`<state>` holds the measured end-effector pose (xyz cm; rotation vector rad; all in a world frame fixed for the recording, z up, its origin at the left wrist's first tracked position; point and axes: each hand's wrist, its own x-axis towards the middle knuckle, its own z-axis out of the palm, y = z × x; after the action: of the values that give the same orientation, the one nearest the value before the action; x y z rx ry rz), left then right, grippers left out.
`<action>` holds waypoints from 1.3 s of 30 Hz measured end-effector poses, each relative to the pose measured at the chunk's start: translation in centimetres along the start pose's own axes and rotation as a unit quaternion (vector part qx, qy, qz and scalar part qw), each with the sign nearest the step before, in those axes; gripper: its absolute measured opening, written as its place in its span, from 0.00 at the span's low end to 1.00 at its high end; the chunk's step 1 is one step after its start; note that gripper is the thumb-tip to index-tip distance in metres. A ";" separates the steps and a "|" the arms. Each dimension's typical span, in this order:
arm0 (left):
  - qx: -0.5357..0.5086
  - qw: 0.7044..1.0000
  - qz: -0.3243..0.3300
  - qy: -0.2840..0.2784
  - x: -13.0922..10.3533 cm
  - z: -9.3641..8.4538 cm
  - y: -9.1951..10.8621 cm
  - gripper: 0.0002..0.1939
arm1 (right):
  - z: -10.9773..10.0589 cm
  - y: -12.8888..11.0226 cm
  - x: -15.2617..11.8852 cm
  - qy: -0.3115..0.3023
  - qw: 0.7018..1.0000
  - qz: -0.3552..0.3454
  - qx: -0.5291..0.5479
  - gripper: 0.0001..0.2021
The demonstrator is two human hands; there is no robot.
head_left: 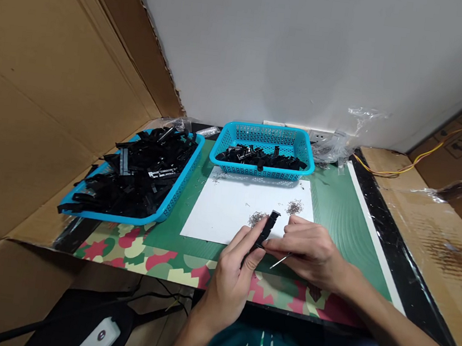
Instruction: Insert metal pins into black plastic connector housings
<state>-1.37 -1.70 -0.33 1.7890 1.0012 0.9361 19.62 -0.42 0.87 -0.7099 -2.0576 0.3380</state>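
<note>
My left hand point(232, 271) grips a narrow black plastic part point(267, 229), which stands tilted over the near edge of a white sheet point(218, 208). Close on its right, my right hand point(310, 249) has its fingers closed, with the fingertips at the lower part of the black piece. A thin metal tool point(280, 261) sticks out from under my right hand, pointing down and left. Whether the right fingertips also pinch something small is hidden. Small piles of tiny metal pieces point(295, 206) lie on the sheet beyond my hands.
A blue basket point(178, 189) heaped with black parts stands at the left. Another blue basket point(260, 171) with fewer black parts is behind the sheet. Clear plastic bags point(333, 147) and a yellow cable point(420, 157) lie at the back right. Cardboard point(56, 90) walls the left side.
</note>
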 end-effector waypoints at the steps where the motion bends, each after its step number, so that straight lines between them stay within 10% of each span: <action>1: -0.006 1.000 -0.006 -0.006 0.0 0.0 0.0 0.25 | 0.0 0.1 0.0 0.003 1.000 0.004 0.006 0.12; 16: -0.073 0.988 -0.128 -0.041 -0.1 -0.2 0.0 0.29 | -0.3 0.1 0.2 0.004 0.999 0.028 0.022 0.05; 30: 0.088 0.994 0.024 0.064 0.4 0.8 0.1 0.07 | -1.8 1.5 -0.8 -0.042 0.998 0.035 -0.027 0.06; 39: 0.140 0.983 0.078 0.087 0.6 1.4 -0.3 0.08 | -2.3 -0.2 0.3 -0.164 0.951 0.264 -0.008 0.10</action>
<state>0.01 -1.48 -1.00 2.0711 1.1623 1.1065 21.37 -0.47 2.43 -1.2879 -2.1495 0.7860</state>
